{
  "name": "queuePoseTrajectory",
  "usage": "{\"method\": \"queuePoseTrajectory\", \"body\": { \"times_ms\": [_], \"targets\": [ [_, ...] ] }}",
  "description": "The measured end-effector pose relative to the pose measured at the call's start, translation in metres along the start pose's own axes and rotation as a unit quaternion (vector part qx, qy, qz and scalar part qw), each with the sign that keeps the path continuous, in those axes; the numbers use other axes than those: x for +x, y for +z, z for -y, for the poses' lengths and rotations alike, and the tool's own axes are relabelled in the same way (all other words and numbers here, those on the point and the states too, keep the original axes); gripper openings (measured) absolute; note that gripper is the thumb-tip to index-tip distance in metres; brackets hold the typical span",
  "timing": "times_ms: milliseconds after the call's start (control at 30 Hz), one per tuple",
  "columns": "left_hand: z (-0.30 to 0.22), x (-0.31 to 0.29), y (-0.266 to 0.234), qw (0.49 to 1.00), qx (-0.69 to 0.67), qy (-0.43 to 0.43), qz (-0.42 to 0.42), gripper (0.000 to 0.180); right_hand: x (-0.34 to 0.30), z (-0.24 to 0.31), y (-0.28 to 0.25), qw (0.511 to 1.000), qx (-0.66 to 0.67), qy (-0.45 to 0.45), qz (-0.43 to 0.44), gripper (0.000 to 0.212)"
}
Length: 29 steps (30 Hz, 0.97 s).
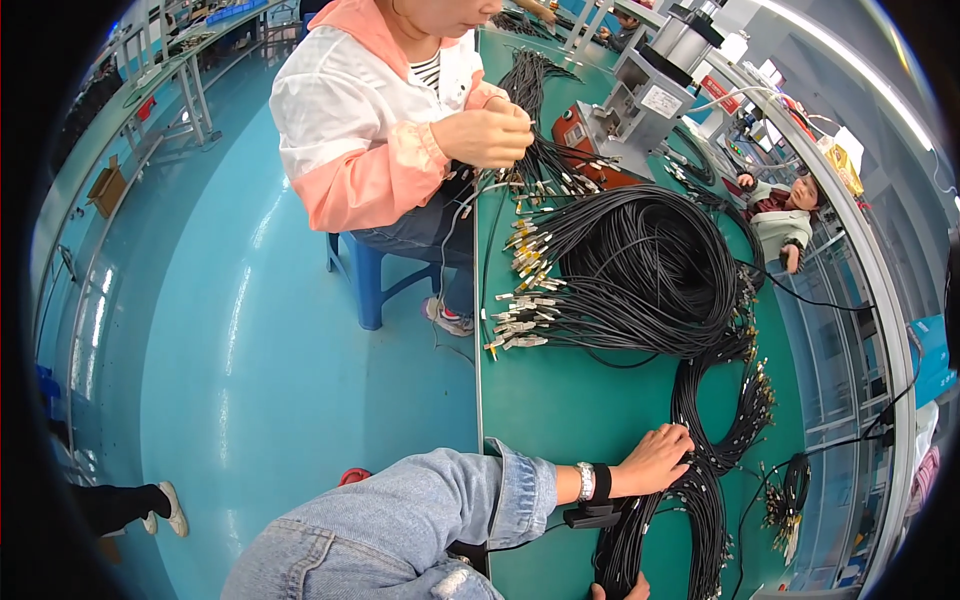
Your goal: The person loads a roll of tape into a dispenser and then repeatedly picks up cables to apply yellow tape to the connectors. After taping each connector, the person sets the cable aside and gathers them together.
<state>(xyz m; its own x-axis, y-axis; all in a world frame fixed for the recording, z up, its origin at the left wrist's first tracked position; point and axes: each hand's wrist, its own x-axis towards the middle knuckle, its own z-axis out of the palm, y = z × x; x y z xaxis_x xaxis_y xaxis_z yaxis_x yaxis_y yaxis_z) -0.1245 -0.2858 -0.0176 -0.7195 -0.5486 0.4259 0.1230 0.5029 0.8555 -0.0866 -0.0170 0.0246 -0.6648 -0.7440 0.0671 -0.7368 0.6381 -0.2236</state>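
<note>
My left hand [655, 462], in a denim sleeve with a watch and a black strap at the wrist, reaches over the table from the lower left. Its fingers curl on a bundle of black cables [708, 455], where several strands come together. At the bottom edge my right hand [637, 588] shows only in part, its digits wrapped round the lower stretch of the same cables [622, 545]. Pale connector ends stick out along the bundle's right side.
A big coil of black cables [640, 270] lies farther up the green table [600, 395]. Across from it a co-worker [370, 120] sits on a blue stool [368, 280], hands raised over more cables. A grey and orange machine [610, 130] stands behind. One small cable bunch [790, 495] lies at right.
</note>
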Motion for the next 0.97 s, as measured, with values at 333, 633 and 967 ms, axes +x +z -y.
{"method": "queuePoseTrajectory", "body": {
  "times_ms": [333, 633, 967],
  "targets": [
    [0.007, -0.005, 0.009, 0.999, 0.026, 0.036, -0.018, 0.029, 0.005, 0.008, -0.003, 1.000, 0.002, -0.006, -0.023, 0.062],
    [0.006, -0.008, 0.004, 0.996, 0.059, -0.006, 0.063, 0.030, 0.003, 0.011, -0.003, 0.999, 0.022, -0.003, -0.040, 0.063],
    [0.004, -0.006, 0.007, 0.993, 0.065, -0.020, 0.097, 0.034, -0.007, -0.019, 0.019, 0.999, -0.006, -0.001, -0.041, 0.066]
  ]
}}
